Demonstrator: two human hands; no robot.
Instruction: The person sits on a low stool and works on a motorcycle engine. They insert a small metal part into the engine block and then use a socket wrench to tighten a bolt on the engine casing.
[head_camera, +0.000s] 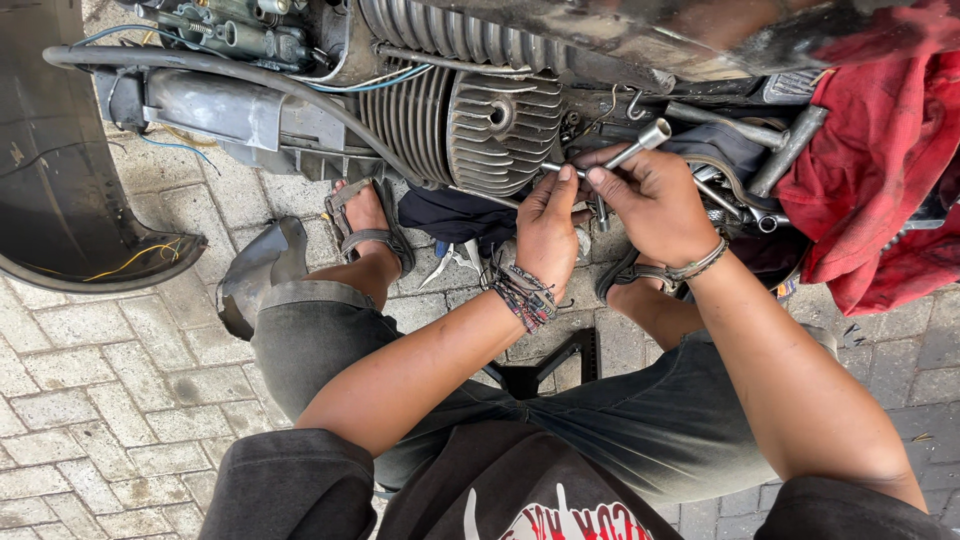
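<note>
Grey paving bricks (90, 400) cover the ground under a stripped motorbike whose dull metal engine (480, 120) fills the top of the view, its finned cylinder (500, 130) ribbed and rounded, dusty silver with a small hole at the middle of its end face. A black curved body panel (60, 170) lies at the far left, and a red cloth (880, 170) hangs in folds at the right. A thick grey hose (250, 75) sweeps from the upper left toward the fins. Lower down, the person squats in grey shorts, a sandalled foot (365, 225) planted on the bricks just below the cylinder. Both forearms reach up from the bottom of the frame and meet just right of the cylinder's lower edge. The right hand (655, 205), wearing a thin wristband, is curled with fingers wrapped around the shaft of a bright steel socket wrench (640, 142), which slants up to the right and ends in an open tubular socket. The left hand (548, 225), with woven bracelets at the wrist, is raised palm away, its thumb and fingertips pinched on a thin metal rod (550, 168) at the wrench's lower end, touching the right hand's fingers. A pair of small pliers (445, 262) lies on the bricks beside a dark rag (450, 215).
</note>
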